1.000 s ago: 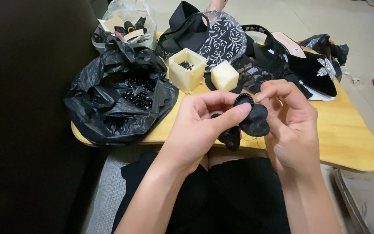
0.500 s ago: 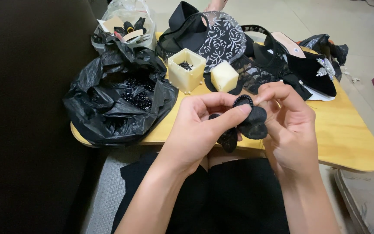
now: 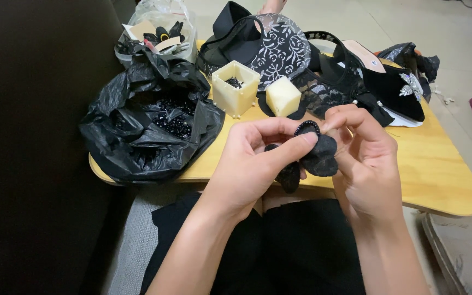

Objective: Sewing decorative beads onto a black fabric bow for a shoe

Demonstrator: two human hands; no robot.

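Black fabric flower point(image 3: 315, 158) pinched between left hand point(image 3: 252, 164) and right hand point(image 3: 370, 164) fingers.

Your two hands, left hand point(image 3: 258, 164) and right hand point(image 3: 370, 164), meet over the counter's point(image 3: 438, 175) near edge, the fabric piece point(image 3: 318, 158) between them. A crumpled bag point(image 3: 148, 128) fills the counter's left end; behind it stands a tub point(image 3: 157, 33). Two small boxes point(image 3: 236, 87) sit mid-counter, the shoe point(image 3: 389, 87) towards the far right corner.

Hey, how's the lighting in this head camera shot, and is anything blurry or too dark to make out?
Head view: soft, even light, no harsh glare on the wooden table; both hands and the black fabric flower are sharp; the dark surface at left is too underexposed for detail.
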